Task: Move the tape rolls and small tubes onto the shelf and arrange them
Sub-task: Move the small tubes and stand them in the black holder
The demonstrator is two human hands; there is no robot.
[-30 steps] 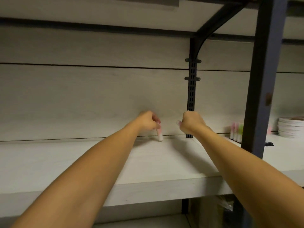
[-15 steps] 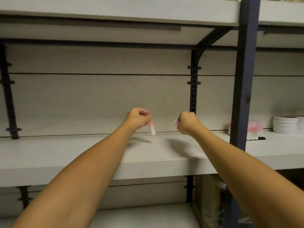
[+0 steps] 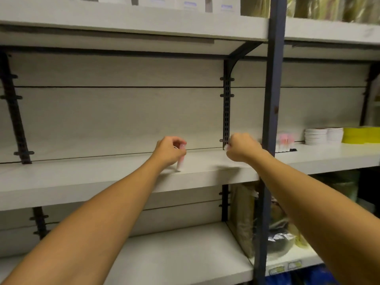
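My left hand [image 3: 170, 150] grips a small pink-and-white tube [image 3: 181, 162] upright, its lower end touching the grey shelf [image 3: 92, 177]. My right hand [image 3: 240, 149] is curled into a fist above the same shelf, and a pale tip of a small tube [image 3: 226, 148] shows at its left side; the rest is hidden in the fist. On the shelf bay to the right stand several pink small tubes [image 3: 284, 140], white tape rolls [image 3: 315, 136] in stacks, and yellow tape rolls [image 3: 362, 135].
A dark blue upright post [image 3: 271, 120] stands just right of my right hand. A black slotted bracket rail [image 3: 226, 112] runs up the back panel. Bags fill the lower right bay [image 3: 273, 223]. Boxes sit on the shelf above [image 3: 185, 5].
My left hand has lowered the tube from the air until it stands on the shelf. The camera has pulled back and tilted, showing more shelves. My right fist stays closed.
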